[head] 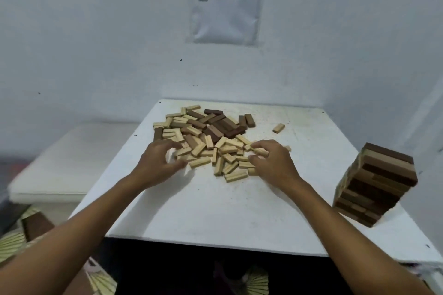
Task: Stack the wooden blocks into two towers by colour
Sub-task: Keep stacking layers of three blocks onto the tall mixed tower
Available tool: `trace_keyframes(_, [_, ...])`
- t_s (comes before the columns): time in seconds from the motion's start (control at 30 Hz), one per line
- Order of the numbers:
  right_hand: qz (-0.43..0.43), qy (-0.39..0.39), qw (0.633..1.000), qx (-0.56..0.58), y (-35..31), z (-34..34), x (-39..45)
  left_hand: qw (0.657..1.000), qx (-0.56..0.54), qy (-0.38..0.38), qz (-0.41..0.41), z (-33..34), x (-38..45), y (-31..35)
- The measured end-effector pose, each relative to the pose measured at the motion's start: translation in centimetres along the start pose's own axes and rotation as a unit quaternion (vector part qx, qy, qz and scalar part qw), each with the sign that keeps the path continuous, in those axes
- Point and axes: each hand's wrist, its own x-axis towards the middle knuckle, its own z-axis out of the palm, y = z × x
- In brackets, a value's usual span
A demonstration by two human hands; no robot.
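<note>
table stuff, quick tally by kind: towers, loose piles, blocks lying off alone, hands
Towers: 1, the mixed-colour tower at the right edge
Loose piles: 1, the block pile
Blocks lying alone: 1, a light block
Hands: 2, the left hand and right hand
Total: 5

Loose block pile on the table, middle and far side.
A stacked tower stands at its right edge; one stray block lies between them.
</note>
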Motion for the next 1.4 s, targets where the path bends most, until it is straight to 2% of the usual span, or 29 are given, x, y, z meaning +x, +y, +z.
trace_keyframes(0.13, [0.004, -0.040, 0.994, -0.098, 1.3, 2.1, 2.6, 0.996, 0.055, -0.027, -0.067, 0.5, -0.1, -2.0])
trace_keyframes(0.27, [0.025, -0.092, 0.968, -0.231, 1.8, 3.5, 5.8, 0.990, 0.083, -0.063, -0.094, 1.8, 1.4, -2.1])
trace_keyframes(0.33, [0.040, -0.103, 0.965, -0.238, 1.8, 4.0, 7.5, 0.990, 0.082, -0.067, -0.096, 2.4, 2.5, -1.7])
trace_keyframes(0.4, [0.041, -0.077, 0.971, -0.224, 1.7, 4.1, 9.4, 0.990, 0.094, -0.055, -0.089, 2.9, 4.1, -1.4])
trace_keyframes(0.53, [0.044, -0.026, 0.979, -0.197, 1.9, 4.3, 13.4, 0.991, 0.112, -0.048, -0.051, 3.5, 8.0, -0.2])
trace_keyframes(0.8, [0.050, -0.088, 0.968, -0.230, 3.6, 5.7, 18.2, 0.971, 0.136, -0.165, 0.103, 6.8, 14.2, 4.4])
trace_keyframes(0.93, [0.061, -0.110, 0.959, -0.253, 4.9, 5.7, 18.2, 0.955, 0.150, -0.222, 0.130, 8.5, 14.7, 4.9])
trace_keyframes(1.07, [0.054, -0.073, 0.962, -0.258, 4.9, 5.1, 17.7, 0.966, 0.129, -0.193, 0.110, 8.7, 14.5, 5.2])
trace_keyframes(1.27, [0.081, -0.024, 0.968, -0.238, 4.2, 3.9, 15.9, 0.970, 0.138, -0.144, 0.138, 8.4, 14.3, 6.3])
trace_keyframes(1.4, [0.075, 0.006, 0.973, -0.217, 4.2, 3.3, 14.3, 0.982, 0.110, -0.115, 0.104, 8.7, 14.3, 7.0])
